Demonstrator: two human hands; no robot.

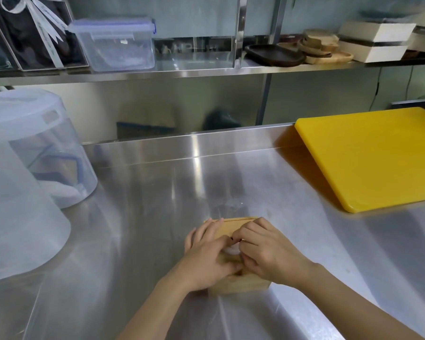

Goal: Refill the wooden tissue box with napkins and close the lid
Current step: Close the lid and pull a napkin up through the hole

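A light wooden tissue box [233,225] stands on the steel counter near the front, its lid lying flat on top. My left hand [207,257] rests on the left side of the lid, fingers spread over it. My right hand [268,251] covers the right side, its fingertips pinching a bit of white napkin [232,249] that sticks up from the slot in the middle of the lid. Both hands hide most of the lid and the slot.
A yellow cutting board [373,155] lies at the right. Large translucent plastic containers [35,168] stand at the left. A steel shelf [206,69] above holds a clear lidded tub, wooden trays and white boxes. Bare steel counter [169,204] lies beyond the box.
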